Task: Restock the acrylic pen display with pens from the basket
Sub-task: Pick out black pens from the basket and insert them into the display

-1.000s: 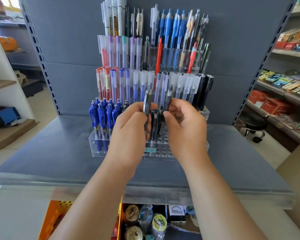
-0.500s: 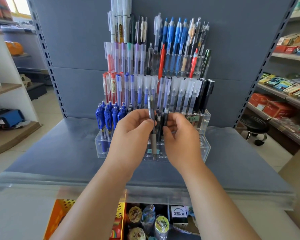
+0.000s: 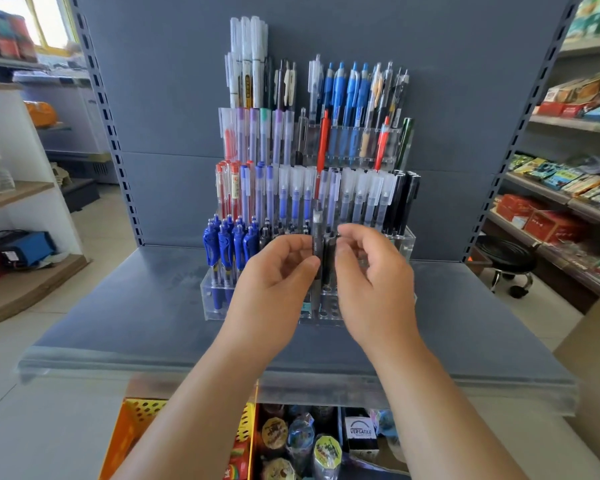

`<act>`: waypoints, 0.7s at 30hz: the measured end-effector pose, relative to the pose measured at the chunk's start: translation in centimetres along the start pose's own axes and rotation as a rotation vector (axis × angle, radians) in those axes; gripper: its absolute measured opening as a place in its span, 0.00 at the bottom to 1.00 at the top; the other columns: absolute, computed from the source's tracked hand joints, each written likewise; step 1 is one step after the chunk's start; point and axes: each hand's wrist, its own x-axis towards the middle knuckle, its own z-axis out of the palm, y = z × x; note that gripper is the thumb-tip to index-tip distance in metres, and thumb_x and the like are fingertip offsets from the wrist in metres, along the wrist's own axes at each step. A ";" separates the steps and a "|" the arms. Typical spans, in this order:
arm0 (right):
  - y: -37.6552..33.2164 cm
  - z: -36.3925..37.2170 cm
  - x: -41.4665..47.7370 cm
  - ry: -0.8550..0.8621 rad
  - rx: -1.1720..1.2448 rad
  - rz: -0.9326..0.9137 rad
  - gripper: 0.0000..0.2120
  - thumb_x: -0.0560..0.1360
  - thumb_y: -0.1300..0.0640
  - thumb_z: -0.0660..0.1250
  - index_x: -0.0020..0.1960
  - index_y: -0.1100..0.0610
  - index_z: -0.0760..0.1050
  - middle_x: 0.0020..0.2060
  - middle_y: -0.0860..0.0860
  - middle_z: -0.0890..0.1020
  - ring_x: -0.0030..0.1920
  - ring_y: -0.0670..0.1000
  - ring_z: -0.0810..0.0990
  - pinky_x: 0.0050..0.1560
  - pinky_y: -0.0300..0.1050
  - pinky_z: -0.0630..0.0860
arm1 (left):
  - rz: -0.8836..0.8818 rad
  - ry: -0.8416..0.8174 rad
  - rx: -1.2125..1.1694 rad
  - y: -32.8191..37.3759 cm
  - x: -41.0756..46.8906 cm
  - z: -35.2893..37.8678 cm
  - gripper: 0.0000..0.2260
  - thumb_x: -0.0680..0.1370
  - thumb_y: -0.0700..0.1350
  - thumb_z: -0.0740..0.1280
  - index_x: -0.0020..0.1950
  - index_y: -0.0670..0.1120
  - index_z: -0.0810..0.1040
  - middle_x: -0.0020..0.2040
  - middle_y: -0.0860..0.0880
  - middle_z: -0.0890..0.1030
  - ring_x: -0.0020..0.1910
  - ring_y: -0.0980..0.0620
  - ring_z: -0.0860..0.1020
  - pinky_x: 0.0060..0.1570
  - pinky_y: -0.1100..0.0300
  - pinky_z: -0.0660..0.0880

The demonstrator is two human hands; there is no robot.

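Shelf: a broad grey-blue metal shelf board (image 3: 118, 317), lying level across the store bay.
Front edge: a clear plastic strip (image 3: 187, 370) runs along its lip.
On it: a clear stepped acrylic pen display (image 3: 211, 308) stands upright at mid-shelf, towards the back, its tiers packed with pens (image 3: 352, 95).
Behind: a grey back panel (image 3: 174, 98), near the display.

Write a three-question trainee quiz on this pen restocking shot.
1. True or false: the left hand pinches a grey pen upright at the front tier of the acrylic display.
2. Which pens fill that tier's left end? A red, B blue, C green.
3. Missing word: the black stool stands on the floor to the display's ____.
Key: 1 true; 2 B, the blue pens; 3 right.
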 end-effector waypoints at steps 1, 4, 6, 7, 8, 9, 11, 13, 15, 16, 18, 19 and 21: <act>-0.5 -0.1 0.0 -0.028 0.035 -0.012 0.11 0.80 0.54 0.64 0.61 0.52 0.78 0.51 0.43 0.81 0.51 0.41 0.79 0.54 0.37 0.75 | 0.008 0.001 -0.009 0.1 -0.1 0.1 0.08 0.80 0.40 0.67 0.56 0.50 0.80 0.43 0.54 0.84 0.42 0.57 0.81 0.44 0.67 0.78; -1.2 -0.4 0.2 -0.086 0.043 -0.038 0.17 0.77 0.47 0.62 0.60 0.53 0.80 0.52 0.45 0.82 0.53 0.42 0.80 0.56 0.46 0.78 | 0.032 -0.023 -0.025 0.2 -0.4 0.6 0.08 0.81 0.40 0.66 0.56 0.50 0.82 0.45 0.49 0.85 0.46 0.47 0.82 0.46 0.57 0.80; -1.2 -0.5 0.4 -0.092 0.018 -0.045 0.19 0.76 0.45 0.62 0.61 0.54 0.80 0.52 0.46 0.83 0.53 0.43 0.80 0.56 0.47 0.79 | 0.042 -0.022 -0.029 0.2 -0.4 0.9 0.09 0.81 0.40 0.66 0.56 0.50 0.82 0.45 0.50 0.86 0.47 0.46 0.83 0.48 0.52 0.81; -1.1 -0.6 0.6 -0.097 0.021 -0.043 0.19 0.77 0.46 0.62 0.61 0.54 0.80 0.51 0.46 0.83 0.52 0.43 0.80 0.55 0.47 0.79 | 0.045 -0.013 -0.030 0.1 -0.4 1.0 0.09 0.81 0.39 0.66 0.56 0.51 0.82 0.46 0.50 0.86 0.48 0.46 0.83 0.49 0.52 0.81; -1.0 -0.7 0.7 -0.101 0.036 -0.039 0.17 0.77 0.47 0.63 0.61 0.54 0.80 0.51 0.46 0.83 0.52 0.43 0.80 0.55 0.47 0.79 | 0.051 0.002 -0.025 -0.1 -0.3 1.0 0.10 0.81 0.38 0.66 0.55 0.51 0.82 0.46 0.50 0.86 0.48 0.47 0.83 0.49 0.54 0.81; -0.8 -0.7 0.8 -0.099 0.058 -0.039 0.15 0.79 0.49 0.64 0.60 0.54 0.80 0.51 0.46 0.83 0.52 0.43 0.81 0.55 0.47 0.79 | 0.060 0.023 -0.015 -0.2 -0.2 1.0 0.11 0.80 0.37 0.66 0.54 0.51 0.82 0.46 0.51 0.86 0.48 0.50 0.83 0.49 0.56 0.81; -0.4 -0.8 1.2 -0.079 0.090 -0.036 0.11 0.80 0.53 0.65 0.60 0.53 0.79 0.51 0.45 0.83 0.51 0.43 0.81 0.54 0.48 0.79 | 0.063 0.067 -0.005 -0.5 0.0 0.8 0.16 0.79 0.31 0.64 0.51 0.51 0.81 0.47 0.54 0.85 0.49 0.57 0.83 0.50 0.63 0.79; 0.0 -0.8 1.6 -0.045 0.105 -0.029 0.12 0.81 0.53 0.65 0.62 0.53 0.79 0.52 0.47 0.83 0.52 0.43 0.81 0.54 0.50 0.80 | 0.053 0.114 -0.011 -0.7 0.2 0.6 0.20 0.76 0.25 0.60 0.47 0.50 0.80 0.46 0.55 0.85 0.49 0.60 0.83 0.47 0.69 0.77; 0.3 -0.7 1.9 -0.018 0.095 -0.028 0.12 0.80 0.52 0.64 0.62 0.53 0.79 0.52 0.47 0.83 0.52 0.44 0.81 0.54 0.52 0.80 | 0.050 0.147 -0.026 -0.8 0.3 0.6 0.19 0.76 0.25 0.59 0.45 0.48 0.80 0.45 0.55 0.86 0.47 0.60 0.84 0.44 0.71 0.76; 0.5 -0.6 1.9 -0.015 0.080 -0.027 0.12 0.80 0.52 0.64 0.62 0.53 0.79 0.52 0.48 0.83 0.51 0.44 0.81 0.53 0.52 0.80 | 0.048 0.152 -0.038 -0.8 0.4 0.6 0.19 0.76 0.25 0.59 0.45 0.47 0.80 0.45 0.54 0.86 0.46 0.60 0.84 0.43 0.71 0.76; 0.8 -0.5 2.0 -0.034 0.042 -0.022 0.11 0.81 0.53 0.65 0.61 0.53 0.79 0.50 0.48 0.83 0.49 0.44 0.81 0.52 0.49 0.80 | 0.040 0.149 -0.061 -0.9 0.6 0.6 0.18 0.76 0.25 0.60 0.44 0.46 0.80 0.44 0.53 0.86 0.44 0.59 0.85 0.41 0.71 0.76; 0.8 -0.4 2.1 -0.050 0.014 -0.020 0.11 0.81 0.53 0.65 0.61 0.53 0.79 0.49 0.48 0.83 0.48 0.44 0.81 0.51 0.47 0.79 | 0.032 0.145 -0.068 -0.9 0.7 0.6 0.17 0.76 0.25 0.60 0.44 0.45 0.80 0.43 0.53 0.86 0.44 0.59 0.85 0.40 0.71 0.76; 1.0 -0.3 2.2 -0.064 -0.034 -0.015 0.10 0.81 0.53 0.65 0.60 0.54 0.80 0.49 0.48 0.83 0.47 0.44 0.80 0.50 0.44 0.78 | 0.018 0.142 -0.080 -1.0 0.9 0.4 0.17 0.76 0.25 0.60 0.43 0.46 0.80 0.42 0.53 0.85 0.44 0.58 0.85 0.36 0.70 0.76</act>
